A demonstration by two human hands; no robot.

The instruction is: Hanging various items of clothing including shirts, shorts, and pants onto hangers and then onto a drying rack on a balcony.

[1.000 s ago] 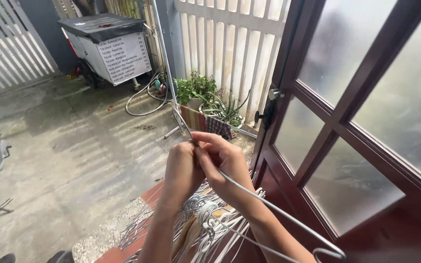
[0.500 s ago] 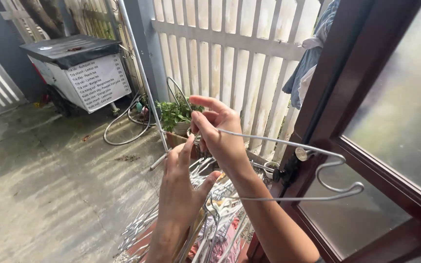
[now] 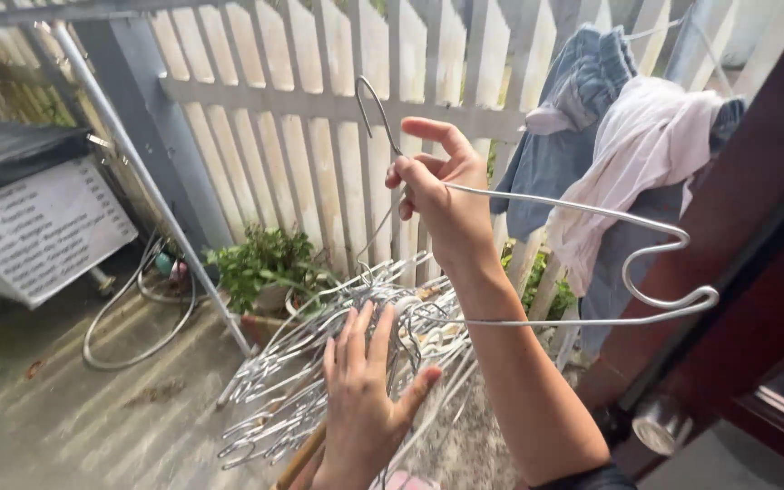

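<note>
— Raised since half a sec ago: one wire hanger [image 3: 583,263], lifted higher by the right hand [image 3: 442,195]; its hook is now seen against the white picket fence [image 3: 319,100], and the view has been tilted up w/ it.

— And the grip?

— Hanger neck is pinched between thumb and fingers of the right hand, just below the hook. The left hand [image 3: 365,390] is spread flat, fingers apart, pressed on the bundle of wire hangers [image 3: 319,363] at the bottom centre; nothing is clasped by it.

— So one hanger has been parted from the rest?

— Judged so; no tangle w/ the bundle is seen (lower bar passes behind the forearm, so not fully certain). Hung clothes [image 3: 610,145] are seen top right, near a dark door frame [image 3: 755,254]. Potted plants [image 3: 265,263] stand at the fence foot.
</note>
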